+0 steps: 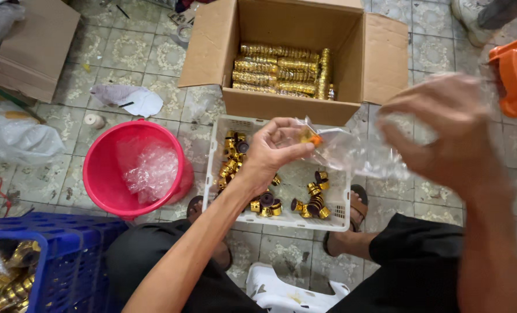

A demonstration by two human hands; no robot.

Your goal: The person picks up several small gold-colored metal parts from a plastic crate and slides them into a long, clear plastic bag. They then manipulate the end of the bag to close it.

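Plastic bag (351, 152) pinched in left hand (273, 148), right hand (444, 130) raised.

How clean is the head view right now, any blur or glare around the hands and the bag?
Head view: the right hand is smeared by motion blur, its fingers soft-edged; the left hand is sharp, pinching the clear plastic bag, which shows pale sheen and hazy edges. Light is soft and even, shadows faint. The gold caps in the cardboard box glint without washing out. Wide-lens stretching shows at the frame edges.
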